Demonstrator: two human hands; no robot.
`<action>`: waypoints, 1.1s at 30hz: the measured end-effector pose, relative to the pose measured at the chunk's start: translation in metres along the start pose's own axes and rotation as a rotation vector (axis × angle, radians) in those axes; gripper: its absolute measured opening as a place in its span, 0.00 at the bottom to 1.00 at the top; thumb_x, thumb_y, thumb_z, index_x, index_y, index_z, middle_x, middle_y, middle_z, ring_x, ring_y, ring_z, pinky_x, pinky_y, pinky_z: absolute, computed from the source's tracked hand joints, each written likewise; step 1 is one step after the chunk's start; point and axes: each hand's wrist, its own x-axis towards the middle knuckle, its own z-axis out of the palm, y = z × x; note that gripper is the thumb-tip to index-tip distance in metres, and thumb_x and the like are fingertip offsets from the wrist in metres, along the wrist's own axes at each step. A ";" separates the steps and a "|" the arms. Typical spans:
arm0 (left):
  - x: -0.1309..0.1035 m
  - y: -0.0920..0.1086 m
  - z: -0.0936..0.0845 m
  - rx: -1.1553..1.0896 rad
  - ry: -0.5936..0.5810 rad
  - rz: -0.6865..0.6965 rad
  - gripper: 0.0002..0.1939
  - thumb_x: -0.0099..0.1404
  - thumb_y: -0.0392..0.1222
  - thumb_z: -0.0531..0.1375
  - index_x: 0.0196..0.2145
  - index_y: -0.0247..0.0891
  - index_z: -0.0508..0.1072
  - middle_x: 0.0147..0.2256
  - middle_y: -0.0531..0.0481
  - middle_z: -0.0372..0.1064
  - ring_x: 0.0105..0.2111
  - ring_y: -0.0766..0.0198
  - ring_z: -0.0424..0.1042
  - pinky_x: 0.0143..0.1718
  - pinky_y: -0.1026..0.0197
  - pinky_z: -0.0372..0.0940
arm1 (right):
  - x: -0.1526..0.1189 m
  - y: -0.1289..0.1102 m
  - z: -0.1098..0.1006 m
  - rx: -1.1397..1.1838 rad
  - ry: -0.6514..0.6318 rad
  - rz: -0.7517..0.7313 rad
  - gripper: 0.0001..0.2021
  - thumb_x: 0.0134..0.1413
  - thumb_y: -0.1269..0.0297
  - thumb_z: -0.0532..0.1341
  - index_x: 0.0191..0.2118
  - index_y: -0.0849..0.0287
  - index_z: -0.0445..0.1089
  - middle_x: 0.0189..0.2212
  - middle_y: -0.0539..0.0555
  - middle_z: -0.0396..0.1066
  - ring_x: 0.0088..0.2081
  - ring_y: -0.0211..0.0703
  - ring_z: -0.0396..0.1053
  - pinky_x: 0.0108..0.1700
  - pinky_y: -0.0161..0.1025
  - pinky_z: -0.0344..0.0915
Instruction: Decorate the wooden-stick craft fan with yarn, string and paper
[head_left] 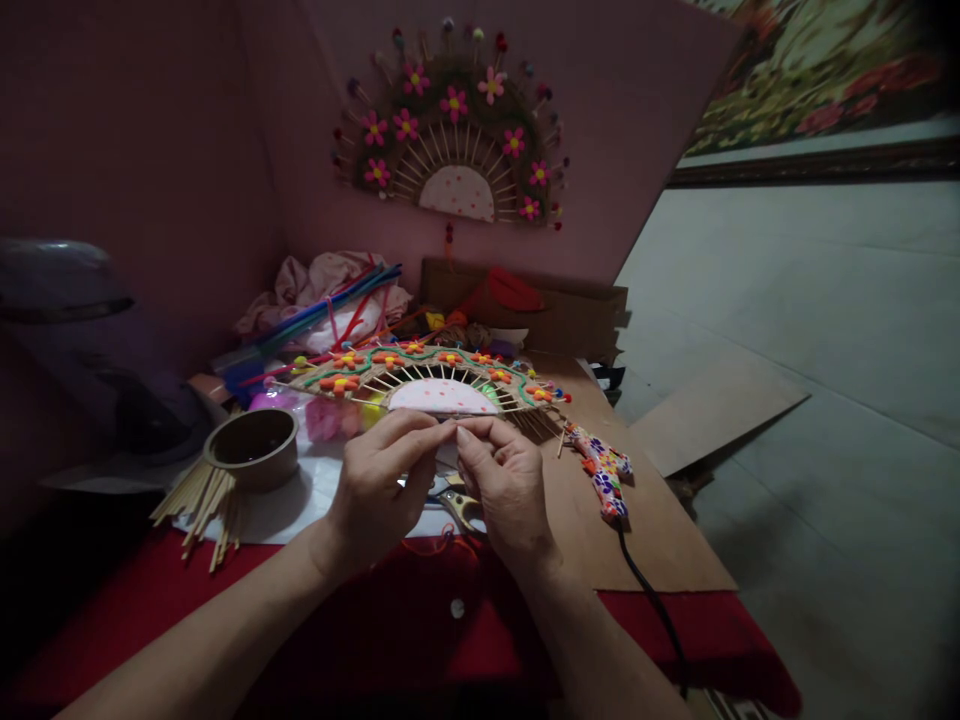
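A half-round decorative fan (442,397) with orange flowers, thin sticks and a dotted white centre is low in front of me. My left hand (386,475) and my right hand (506,480) meet at the middle of its lower edge. Thumbs and forefingers on both are pinched together. What sits between the fingertips is too small to make out. Under the hands lie scissors (461,503), partly hidden by my fingers. Orange thread (450,540) lies just below them. To the right rests a glue gun (604,475) wrapped in flowered cloth.
A brown bowl (251,450) stands at left beside loose wooden sticks (206,505). Cardboard (667,545) covers the table's right side, crossed by a black cord (652,595). Behind are coloured pipe cleaners (330,310) and pink cloth (300,285). Another fan (454,130) hangs on the wall.
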 end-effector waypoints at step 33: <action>0.003 0.005 0.004 -0.192 0.053 -0.431 0.02 0.59 0.33 0.61 0.31 0.35 0.74 0.29 0.50 0.74 0.23 0.70 0.70 0.21 0.69 0.64 | -0.006 0.006 0.000 -0.374 0.012 -0.189 0.07 0.56 0.62 0.58 0.34 0.59 0.70 0.19 0.46 0.61 0.22 0.35 0.61 0.25 0.32 0.59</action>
